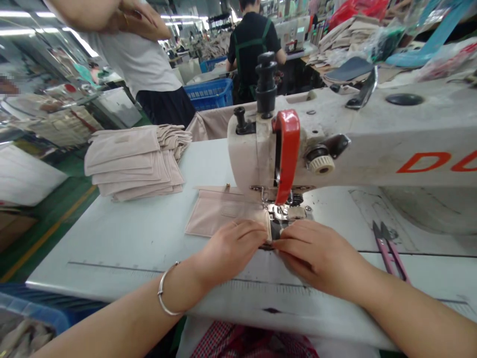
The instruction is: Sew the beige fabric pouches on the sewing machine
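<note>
A flat beige fabric piece [210, 211] with stitched edges lies on the sewing machine bed, its right edge beside the presser foot [279, 215]. My left hand [233, 248], with a silver bangle on the wrist, holds that edge, its fingers closed together over the cloth. Just right of it, my right hand [316, 253] is closed, thumb and fingertips pinched in front of the foot. Whatever sits between those fingertips is too small to make out. Above both hands stands the sewing machine head [253, 159] with a red guard [288, 154].
A stack of beige fabric pieces [134, 161] lies at the table's left. Pink-handled thread snips [389, 251] rest beside my right forearm. A blue crate [210, 93] stands behind the table. One person in a white shirt [137, 62] stands close by; another person [251, 44] works farther back.
</note>
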Motion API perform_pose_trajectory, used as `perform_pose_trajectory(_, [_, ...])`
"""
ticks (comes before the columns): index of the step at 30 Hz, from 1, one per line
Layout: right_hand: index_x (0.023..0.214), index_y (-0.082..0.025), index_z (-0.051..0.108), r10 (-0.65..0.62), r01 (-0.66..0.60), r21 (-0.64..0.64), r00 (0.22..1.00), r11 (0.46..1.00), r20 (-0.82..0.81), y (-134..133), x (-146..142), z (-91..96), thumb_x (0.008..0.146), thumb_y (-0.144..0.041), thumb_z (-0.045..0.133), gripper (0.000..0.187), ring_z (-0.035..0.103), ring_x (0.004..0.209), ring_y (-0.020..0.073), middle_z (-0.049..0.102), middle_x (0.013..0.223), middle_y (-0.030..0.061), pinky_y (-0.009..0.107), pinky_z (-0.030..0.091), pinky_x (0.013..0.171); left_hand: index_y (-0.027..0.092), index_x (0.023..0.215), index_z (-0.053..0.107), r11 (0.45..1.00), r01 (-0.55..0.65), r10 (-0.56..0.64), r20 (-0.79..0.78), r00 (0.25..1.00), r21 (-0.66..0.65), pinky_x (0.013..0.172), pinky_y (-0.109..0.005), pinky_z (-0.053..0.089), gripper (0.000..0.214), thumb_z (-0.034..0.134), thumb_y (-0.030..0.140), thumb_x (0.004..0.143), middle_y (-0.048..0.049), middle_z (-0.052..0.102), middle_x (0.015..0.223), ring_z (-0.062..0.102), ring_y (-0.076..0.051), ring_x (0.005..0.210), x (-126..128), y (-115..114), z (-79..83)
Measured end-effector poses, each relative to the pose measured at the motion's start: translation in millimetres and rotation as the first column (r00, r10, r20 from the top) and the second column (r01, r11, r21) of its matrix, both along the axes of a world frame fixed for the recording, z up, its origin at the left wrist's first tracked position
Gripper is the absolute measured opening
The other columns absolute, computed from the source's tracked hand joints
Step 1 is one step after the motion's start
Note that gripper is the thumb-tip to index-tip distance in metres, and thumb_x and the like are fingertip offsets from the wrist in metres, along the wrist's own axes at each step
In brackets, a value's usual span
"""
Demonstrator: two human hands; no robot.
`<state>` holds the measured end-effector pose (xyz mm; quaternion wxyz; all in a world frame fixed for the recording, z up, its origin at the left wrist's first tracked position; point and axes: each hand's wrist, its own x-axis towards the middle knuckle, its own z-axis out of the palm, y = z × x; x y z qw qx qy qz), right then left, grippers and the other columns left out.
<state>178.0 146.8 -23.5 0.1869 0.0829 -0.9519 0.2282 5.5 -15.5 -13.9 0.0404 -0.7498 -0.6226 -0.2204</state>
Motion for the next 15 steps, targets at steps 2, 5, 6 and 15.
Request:
perform_pose_trajectory(2, [0.113, -0.019, 0.063, -0.009, 0.01, 0.029, 1.0, 1.0, -0.014, -0.9, -3.0, -1.2, 0.094, -0.014, 0.052, 0.023, 0.057, 0.09, 0.0202, 0.063, 0.096, 0.0052, 0.036, 0.046, 0.079, 0.016, 0.112, 0.059, 0.999, -0.038, 0.037, 0.025, 0.999, 0.018, 0.094, -0.031, 0.054, 0.02, 0.045, 0.013, 0.098, -0.0068, 0.069, 0.109, 0.064, -0.017, 0.105, 1.4, 1.4, 0.4])
perform_pose_trajectory(5, [0.107, -0.017, 0.063, -0.056, 0.065, 0.131, 0.996, 0.989, -0.069, -4.3, -9.7, -3.3, 0.093, -0.016, 0.055, 0.016, 0.058, 0.086, 0.0212, 0.063, 0.094, 0.0047, 0.036, 0.048, 0.074, 0.015, 0.108, 0.059, 0.996, -0.08, 0.078, 0.079, 0.994, 0.033, 0.089, -0.032, 0.056, 0.017, 0.046, 0.012, 0.098, -0.0073, 0.068, 0.104, 0.065, -0.018, 0.1, 3.2, 3.8, 1.5])
perform_pose_trajectory(6, [0.104, -0.016, 0.063, -0.071, 0.085, 0.176, 0.994, 0.981, -0.087, -5.7, -12.1, -4.3, 0.092, -0.016, 0.056, 0.013, 0.058, 0.084, 0.0217, 0.063, 0.092, 0.0045, 0.037, 0.048, 0.072, 0.015, 0.107, 0.059, 0.995, -0.098, 0.094, 0.099, 0.991, 0.033, 0.088, -0.033, 0.056, 0.017, 0.046, 0.011, 0.097, -0.0076, 0.068, 0.103, 0.065, -0.018, 0.098, 3.7, 4.4, 1.8])
perform_pose_trajectory(15, [0.098, -0.01, 0.065, -0.033, 0.063, 0.3, 0.994, 0.952, -0.103, -10.5, -19.9, -18.0, 0.085, -0.009, 0.064, 0.013, 0.056, 0.085, 0.0244, 0.063, 0.094, 0.0073, 0.041, 0.051, 0.076, 0.012, 0.119, 0.056, 0.995, -0.04, 0.043, -0.027, 0.999, 0.097, 0.096, -0.034, 0.055, 0.023, 0.047, 0.012, 0.098, -0.0092, 0.068, 0.115, 0.063, -0.019, 0.108, 1.4, 4.4, -9.3])
